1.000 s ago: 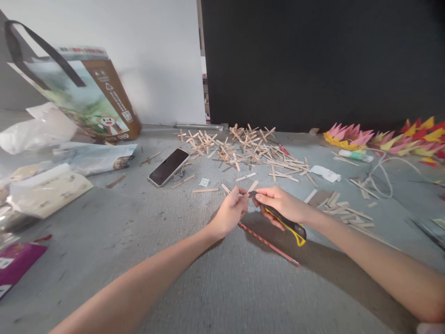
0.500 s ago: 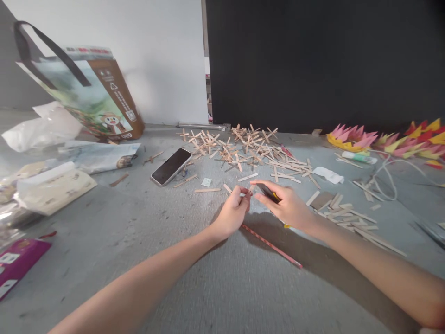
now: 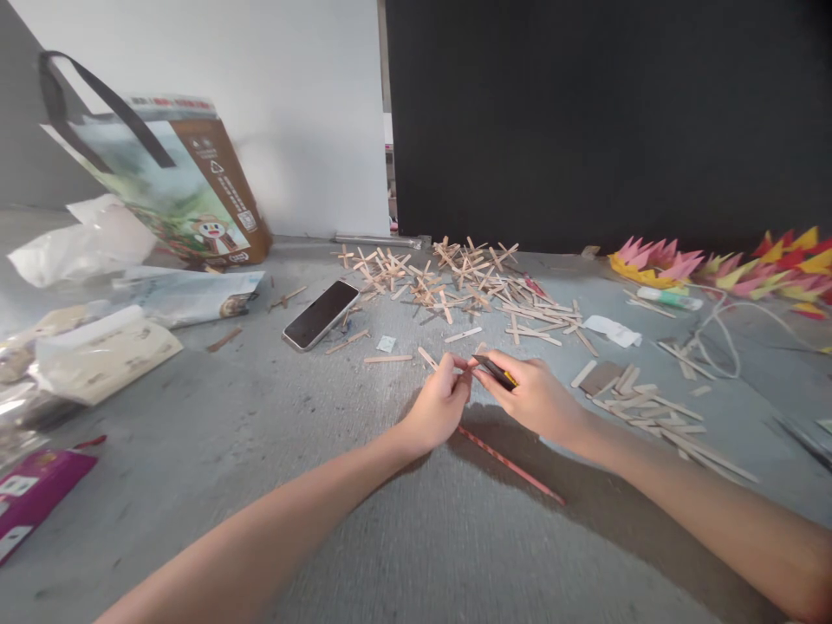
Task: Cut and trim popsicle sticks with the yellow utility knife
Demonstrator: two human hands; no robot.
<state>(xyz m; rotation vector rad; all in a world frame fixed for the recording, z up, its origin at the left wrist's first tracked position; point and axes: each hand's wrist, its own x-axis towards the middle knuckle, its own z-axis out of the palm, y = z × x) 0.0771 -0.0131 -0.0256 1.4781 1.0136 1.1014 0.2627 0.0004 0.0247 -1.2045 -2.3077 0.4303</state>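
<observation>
My left hand (image 3: 440, 403) is closed in a pinch on a wooden craft stick (image 3: 427, 357), whose end shows beyond the fingers at the upper left. My right hand (image 3: 536, 394) is wrapped round a utility knife (image 3: 497, 373) with a black and yellow body. The knife's front end meets the left fingertips; its blade is too small to make out. Below the hands a red patterned pencil (image 3: 510, 465) lies slantwise on the grey surface (image 3: 364, 529).
Crossed craft sticks (image 3: 448, 282) are heaped behind the hands, and loose sticks (image 3: 650, 407) lie at right. A phone (image 3: 321, 315), plastic packets (image 3: 107, 351) and a carrier bag (image 3: 169, 186) are at left. Paper crowns (image 3: 656, 260), a glue tube (image 3: 669, 298) and a white cable (image 3: 734, 347) are at right.
My right hand has come down slightly and turned, bringing the knife's front end to the left fingertips. My left hand has barely moved.
</observation>
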